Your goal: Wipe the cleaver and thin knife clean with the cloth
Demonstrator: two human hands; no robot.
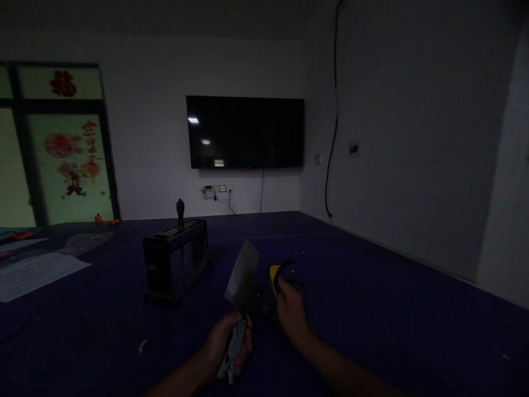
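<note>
My left hand (226,339) is wrapped round the pale, patterned handle of a cleaver (243,273). Its broad blade points up and away from me, tilted slightly right. To the right, my right hand (291,309) is closed on a yellow-and-black object (273,273) low over the purple surface; a dark strap or cord curves from it. The dimness and my fingers hide its exact kind. Left of the cleaver stands a black knife block (177,264) with slots on top. One black handle (180,212) sticks upright out of it.
Printed paper (41,273) and clear plastic (88,241) lie on the purple surface (363,331) at left. Small orange items (99,219) are near the door. Beyond are a wall-mounted television (248,132), sockets with wires, and a black cable (332,149) hanging on the right wall.
</note>
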